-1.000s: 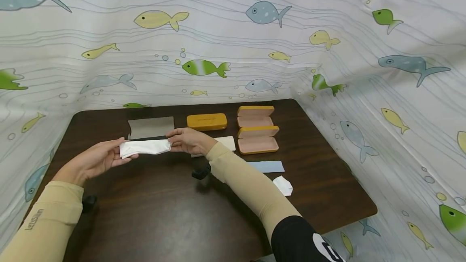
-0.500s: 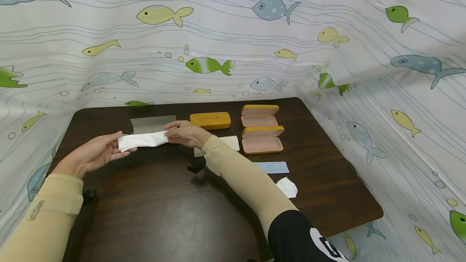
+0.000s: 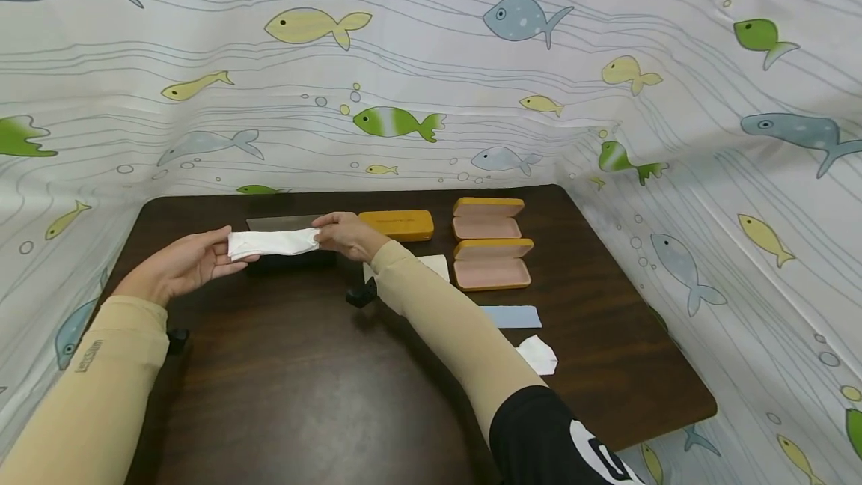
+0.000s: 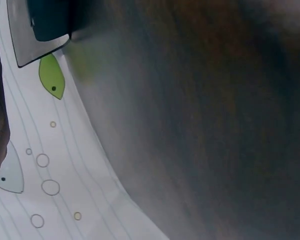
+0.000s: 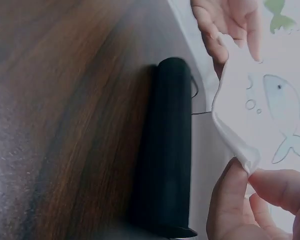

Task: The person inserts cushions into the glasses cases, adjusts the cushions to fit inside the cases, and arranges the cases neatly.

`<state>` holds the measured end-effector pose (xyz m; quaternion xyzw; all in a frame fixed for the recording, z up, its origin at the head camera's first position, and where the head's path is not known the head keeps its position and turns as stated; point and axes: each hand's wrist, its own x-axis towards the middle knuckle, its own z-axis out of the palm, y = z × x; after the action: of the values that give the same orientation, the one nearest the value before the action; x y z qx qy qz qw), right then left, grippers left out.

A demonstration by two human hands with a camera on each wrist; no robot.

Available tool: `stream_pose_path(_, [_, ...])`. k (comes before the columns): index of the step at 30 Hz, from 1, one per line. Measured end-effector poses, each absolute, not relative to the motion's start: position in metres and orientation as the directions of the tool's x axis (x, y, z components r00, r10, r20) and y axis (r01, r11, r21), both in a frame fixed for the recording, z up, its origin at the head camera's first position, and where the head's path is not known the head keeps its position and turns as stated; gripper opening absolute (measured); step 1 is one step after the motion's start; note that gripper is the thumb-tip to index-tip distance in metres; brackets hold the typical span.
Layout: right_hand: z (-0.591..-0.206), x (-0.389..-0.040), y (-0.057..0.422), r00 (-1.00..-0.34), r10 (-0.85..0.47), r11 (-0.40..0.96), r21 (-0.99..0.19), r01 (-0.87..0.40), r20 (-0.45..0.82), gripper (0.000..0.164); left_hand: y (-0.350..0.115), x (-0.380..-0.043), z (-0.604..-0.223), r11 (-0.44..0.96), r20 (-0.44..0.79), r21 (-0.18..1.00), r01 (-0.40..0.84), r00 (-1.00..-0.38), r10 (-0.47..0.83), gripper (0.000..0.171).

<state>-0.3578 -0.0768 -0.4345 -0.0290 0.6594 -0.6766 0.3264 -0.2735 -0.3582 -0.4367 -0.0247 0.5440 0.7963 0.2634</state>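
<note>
A strip of folded white cloth or tissue (image 3: pixel 272 243) is stretched level above the far left of the table. My left hand (image 3: pixel 188 264) holds its left end between thumb and fingers. At the other end, the thumb and fingertips of my right hand (image 3: pixel 350 234) pinch a corner, seen close up in the right wrist view. Beneath the strip, a dark cylinder-shaped piece (image 5: pixel 170 145) lies along a grey sheet (image 3: pixel 279 223). The left wrist view shows the sheet and dark piece at its top left, but no hand clearly.
Right of the hands lie a closed yellow case (image 3: pixel 404 225) and two open yellow cases with pink linings, one behind (image 3: pixel 486 227) the other (image 3: pixel 493 273). A cream flat piece (image 3: pixel 434 266), a light blue strip (image 3: pixel 513 316) and a white crumpled piece (image 3: pixel 539 355) lie nearby.
Both hands have moved up and away with the white strip, which now covers part of the grey sheet. Their hold looks the same. The head view has shifted slightly.
</note>
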Motion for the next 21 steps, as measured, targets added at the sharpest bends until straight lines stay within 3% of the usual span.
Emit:
stream_pose_path(3, [-0.44, -0.361, -0.084, -0.806, -0.443, 0.092, -0.914, 0.396, -0.393, 0.029, -0.359, -0.278, -0.441, -0.247, -0.332, 0.861, -0.444, -0.86, 0.388, 0.031])
stream_pose_path(6, [-0.446, -0.361, -0.092, -0.843, -0.383, 0.125, -0.925, 0.358, -0.378, 0.025, -0.357, -0.28, -0.446, -0.198, -0.348, 0.875, -0.442, -0.858, 0.378, 0.048])
stream_pose_path(10, [-0.451, -0.357, -0.1, -0.898, -0.281, 0.258, -0.928, 0.269, -0.338, 0.021, -0.354, -0.281, -0.45, -0.134, -0.359, 0.894, -0.428, -0.862, 0.358, 0.065])
stream_pose_path(17, [-0.448, -0.358, -0.106, -0.931, -0.185, 0.476, -0.858, 0.194, -0.313, 0.025, -0.352, -0.282, -0.447, 0.081, -0.346, 0.938, -0.339, -0.887, 0.305, 0.067])
stream_pose_path(21, [-0.442, -0.363, -0.107, -0.93, -0.216, 0.615, -0.781, 0.107, -0.298, 0.031, -0.355, -0.282, -0.442, 0.194, -0.356, 0.931, -0.31, -0.889, 0.286, 0.067])
